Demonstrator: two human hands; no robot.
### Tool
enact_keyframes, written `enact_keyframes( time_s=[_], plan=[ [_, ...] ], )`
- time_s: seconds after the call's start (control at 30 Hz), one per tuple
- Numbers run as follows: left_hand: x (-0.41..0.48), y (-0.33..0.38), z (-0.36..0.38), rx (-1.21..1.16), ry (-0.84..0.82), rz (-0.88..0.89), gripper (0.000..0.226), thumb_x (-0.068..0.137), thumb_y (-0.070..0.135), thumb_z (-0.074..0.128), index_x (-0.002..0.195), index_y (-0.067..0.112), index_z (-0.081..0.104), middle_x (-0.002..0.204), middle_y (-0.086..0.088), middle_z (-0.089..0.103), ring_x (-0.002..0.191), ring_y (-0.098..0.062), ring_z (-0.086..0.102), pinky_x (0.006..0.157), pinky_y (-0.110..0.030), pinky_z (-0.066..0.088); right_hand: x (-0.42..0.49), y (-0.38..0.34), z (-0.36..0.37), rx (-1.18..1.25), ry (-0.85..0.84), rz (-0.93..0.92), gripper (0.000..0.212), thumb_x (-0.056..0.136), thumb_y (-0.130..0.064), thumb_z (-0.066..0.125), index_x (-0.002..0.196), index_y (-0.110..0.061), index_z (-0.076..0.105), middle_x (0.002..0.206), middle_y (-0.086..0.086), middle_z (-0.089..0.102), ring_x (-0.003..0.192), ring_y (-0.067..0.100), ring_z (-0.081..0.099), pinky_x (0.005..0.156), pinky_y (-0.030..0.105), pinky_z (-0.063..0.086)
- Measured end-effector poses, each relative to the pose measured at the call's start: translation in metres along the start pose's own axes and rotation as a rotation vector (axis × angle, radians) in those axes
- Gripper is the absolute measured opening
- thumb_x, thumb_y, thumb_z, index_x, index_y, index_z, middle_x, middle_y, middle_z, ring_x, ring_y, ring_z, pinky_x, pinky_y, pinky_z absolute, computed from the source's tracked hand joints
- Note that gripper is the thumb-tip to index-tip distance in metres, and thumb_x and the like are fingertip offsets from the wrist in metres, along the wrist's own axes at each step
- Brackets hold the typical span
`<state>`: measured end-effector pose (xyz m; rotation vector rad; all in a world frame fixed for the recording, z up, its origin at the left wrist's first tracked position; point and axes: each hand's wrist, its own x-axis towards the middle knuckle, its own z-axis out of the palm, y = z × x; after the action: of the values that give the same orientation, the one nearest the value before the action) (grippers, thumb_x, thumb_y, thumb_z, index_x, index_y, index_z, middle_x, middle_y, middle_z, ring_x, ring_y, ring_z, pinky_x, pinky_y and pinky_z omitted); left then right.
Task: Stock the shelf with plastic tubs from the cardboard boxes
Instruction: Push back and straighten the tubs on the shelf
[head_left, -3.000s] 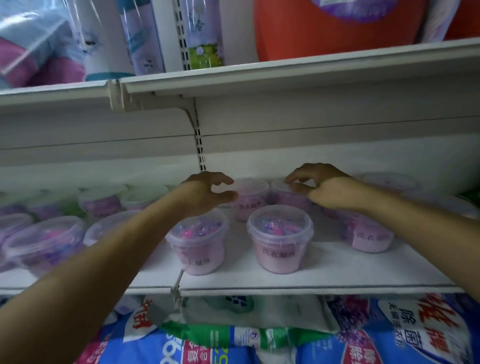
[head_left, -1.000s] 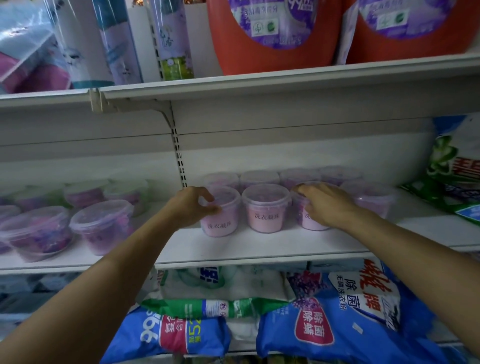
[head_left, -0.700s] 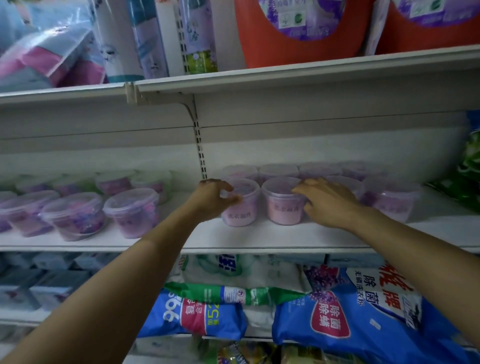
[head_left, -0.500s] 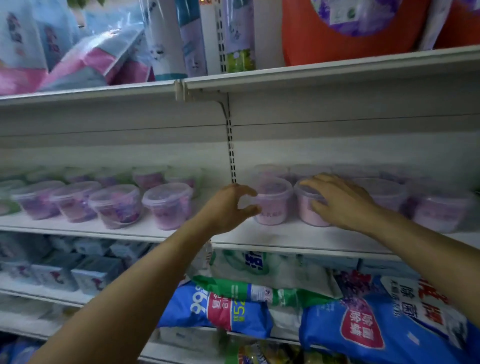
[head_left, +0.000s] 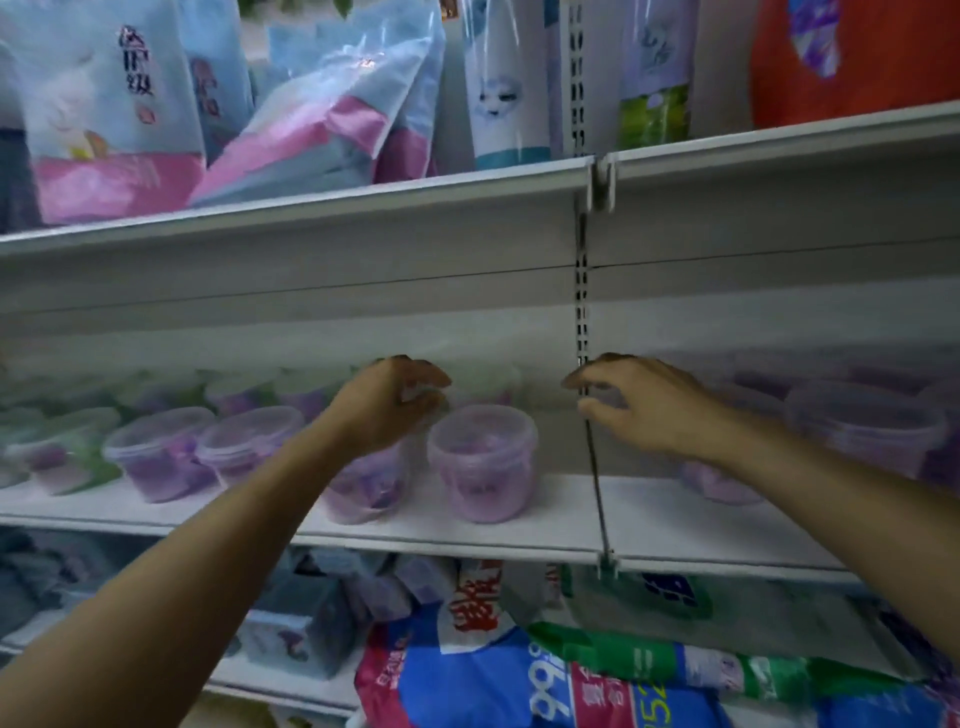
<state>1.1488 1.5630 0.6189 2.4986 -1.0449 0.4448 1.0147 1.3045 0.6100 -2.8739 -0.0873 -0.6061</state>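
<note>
Clear plastic tubs with pink and purple contents stand in rows on the white middle shelf (head_left: 467, 543). My left hand (head_left: 387, 402) hovers with curled, parted fingers over a tub (head_left: 363, 486) in the left bay and holds nothing. Just right of it stands a lidded pink tub (head_left: 483, 462), untouched. My right hand (head_left: 649, 402) hangs by the slotted upright (head_left: 582, 312), fingers spread and empty, above a blurred tub (head_left: 719, 480). More tubs sit further left (head_left: 156, 452) and further right (head_left: 862, 431). No cardboard box is in view.
The shelf above (head_left: 363, 208) carries soft blue-and-pink bags (head_left: 311, 130) and an orange container (head_left: 852, 57), leaving low headroom. Below lie blue detergent bags (head_left: 493, 675) and small blue boxes (head_left: 296, 634). A strip of bare shelf lies in front of the tubs at right (head_left: 701, 530).
Both hands have lifted off the tubs right of the upright and shifted left. My left hand now hovers over the left bay. The view has swung left and is blurred.
</note>
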Motion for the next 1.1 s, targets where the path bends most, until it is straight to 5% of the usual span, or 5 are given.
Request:
enact_keyframes(
  time_s=[0.3, 0.6, 0.77, 0.97, 1.1],
  plan=[
    [0.074, -0.056, 0.009, 0.174, -0.233, 0.066, 0.034, 0.088, 0.035, 0.059, 0.122, 0.04, 0.06, 0.131, 0.006, 0.056, 0.115, -0.017, 0.054, 0.101, -0.033, 0.04, 0.059, -0.029, 0.028, 0.016, -0.121, 0.168, 0.032, 0.094, -0.022, 0.05, 0.121, -0.035, 0.06, 0.125, -0.01, 0.056, 0.102, 0.008, 0.052, 0.093, 0.025, 0.042],
    [0.112, -0.053, 0.057, 0.202, -0.225, 0.249, 0.031, 0.09, 0.031, 0.062, 0.121, 0.028, 0.064, 0.13, 0.002, 0.059, 0.12, -0.019, 0.052, 0.099, -0.027, 0.038, 0.046, -0.022, 0.026, 0.093, -0.129, 0.239, 0.032, 0.087, -0.016, 0.059, 0.113, -0.033, 0.067, 0.106, -0.017, 0.062, 0.102, 0.007, 0.061, 0.096, 0.029, 0.048],
    [0.113, -0.051, 0.055, 0.277, -0.211, 0.253, 0.032, 0.092, 0.035, 0.059, 0.123, 0.032, 0.062, 0.133, 0.007, 0.057, 0.121, -0.017, 0.053, 0.099, -0.029, 0.038, 0.037, -0.027, 0.023, 0.073, -0.142, 0.243, 0.031, 0.091, -0.022, 0.057, 0.119, -0.032, 0.064, 0.122, -0.015, 0.062, 0.11, 0.005, 0.057, 0.097, 0.02, 0.043],
    [0.099, -0.05, 0.044, 0.137, -0.289, 0.186, 0.039, 0.092, 0.034, 0.059, 0.131, 0.033, 0.054, 0.138, 0.004, 0.051, 0.122, -0.018, 0.05, 0.102, -0.032, 0.037, 0.033, -0.044, 0.013, 0.14, -0.267, 0.141, 0.052, 0.084, -0.001, 0.054, 0.121, -0.037, 0.062, 0.131, -0.014, 0.053, 0.12, 0.003, 0.05, 0.091, 0.009, 0.039],
    [0.075, -0.056, 0.017, 0.018, -0.288, 0.127, 0.037, 0.091, 0.034, 0.06, 0.127, 0.036, 0.056, 0.135, 0.003, 0.052, 0.118, -0.018, 0.051, 0.098, -0.025, 0.036, 0.026, -0.065, 0.007, 0.132, -0.429, 0.104, 0.053, 0.081, -0.025, 0.072, 0.125, -0.048, 0.054, 0.128, -0.023, 0.039, 0.119, -0.002, 0.037, 0.099, 0.02, 0.032]
  ],
)
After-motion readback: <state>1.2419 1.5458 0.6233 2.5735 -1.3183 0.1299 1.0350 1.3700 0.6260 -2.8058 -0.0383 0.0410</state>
